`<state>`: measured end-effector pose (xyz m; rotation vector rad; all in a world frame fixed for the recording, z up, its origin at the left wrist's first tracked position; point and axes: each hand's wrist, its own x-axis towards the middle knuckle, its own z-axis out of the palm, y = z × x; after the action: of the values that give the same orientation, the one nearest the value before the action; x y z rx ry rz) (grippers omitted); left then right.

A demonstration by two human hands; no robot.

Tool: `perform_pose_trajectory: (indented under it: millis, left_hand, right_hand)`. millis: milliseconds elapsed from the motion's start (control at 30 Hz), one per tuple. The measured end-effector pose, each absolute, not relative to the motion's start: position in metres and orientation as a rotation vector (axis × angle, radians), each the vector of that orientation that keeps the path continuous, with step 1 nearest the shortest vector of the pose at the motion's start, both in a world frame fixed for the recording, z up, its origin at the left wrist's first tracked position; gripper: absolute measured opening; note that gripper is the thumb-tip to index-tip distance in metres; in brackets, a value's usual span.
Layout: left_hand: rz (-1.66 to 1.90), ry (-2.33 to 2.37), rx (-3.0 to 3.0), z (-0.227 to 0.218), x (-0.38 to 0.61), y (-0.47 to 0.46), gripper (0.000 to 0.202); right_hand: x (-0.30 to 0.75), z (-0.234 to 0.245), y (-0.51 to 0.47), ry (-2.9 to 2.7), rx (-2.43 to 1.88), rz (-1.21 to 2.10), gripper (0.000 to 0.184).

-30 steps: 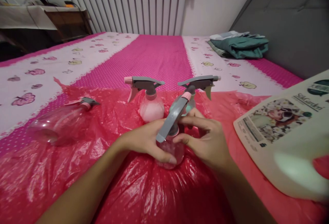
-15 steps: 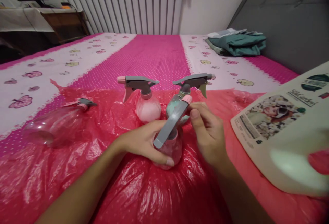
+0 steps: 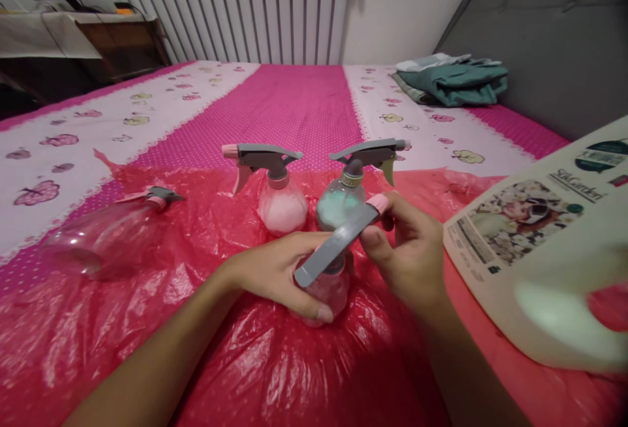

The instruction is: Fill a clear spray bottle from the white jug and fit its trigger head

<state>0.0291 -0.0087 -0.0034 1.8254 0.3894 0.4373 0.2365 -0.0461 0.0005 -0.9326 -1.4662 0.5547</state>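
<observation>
A small clear spray bottle (image 3: pixel 332 290) with a grey spray head (image 3: pixel 338 244) stands in front of me on the red plastic sheet. My left hand (image 3: pixel 277 276) is wrapped round its body, the thumb across the near side. At the pink nozzle end of the spray head, my right hand (image 3: pixel 409 250) has its thumb and fingers curled in; the trigger is hidden behind them. Just beyond stand two more spray bottles, one with a pink trigger and whitish contents (image 3: pixel 283 208), the other with a pale green trigger and green contents (image 3: pixel 336 204).
A large cream jug (image 3: pixel 534 270) with a picture label stands close on the right. Another clear spray bottle (image 3: pixel 108 237) lies on its side at left. Red plastic sheet (image 3: pixel 294 375) covers the near bed. Folded clothes (image 3: pixel 451 80) lie at the far right.
The spray head has turned so that its pink nozzle points further right and slightly nearer me. My right hand has moved right with it, while my left hand stays round the bottle.
</observation>
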Motion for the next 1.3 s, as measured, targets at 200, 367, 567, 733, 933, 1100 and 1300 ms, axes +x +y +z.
perform_pose_trajectory:
  millis: [200,367,567,733,933,1100,1300]
  left_hand:
    - [0.395,0.377,1.777,-0.01,0.026,-0.007,0.069]
    - [0.433,0.353,1.807,-0.009,0.029,-0.007,0.078]
    - [0.479,0.313,1.812,-0.002,0.033,-0.009,0.077]
    - [0.491,0.353,1.821,-0.006,0.028,-0.009,0.081]
    - [0.506,0.361,1.831,-0.007,0.029,-0.009,0.082]
    - [0.551,0.422,1.813,-0.007,0.029,-0.014,0.079]
    - [0.503,0.357,1.775,-0.006,0.03,-0.018,0.053]
  right_hand:
    - [0.236,0.006,-0.049,-1.46,-0.936,0.51,0.034]
    - [0.236,0.007,-0.051,-1.489,-0.89,0.441,0.044]
    - [0.236,0.009,-0.056,-1.551,-0.819,0.344,0.045]
    - [0.234,0.009,-0.06,-1.571,-0.745,0.427,0.049]
    - [0.236,0.002,-0.06,-1.544,-0.759,0.512,0.047]
    - [0.237,0.0,-0.056,-1.4,-0.671,0.937,0.058]
    - [0.236,-0.006,-0.052,-1.26,-0.732,1.007,0.065]
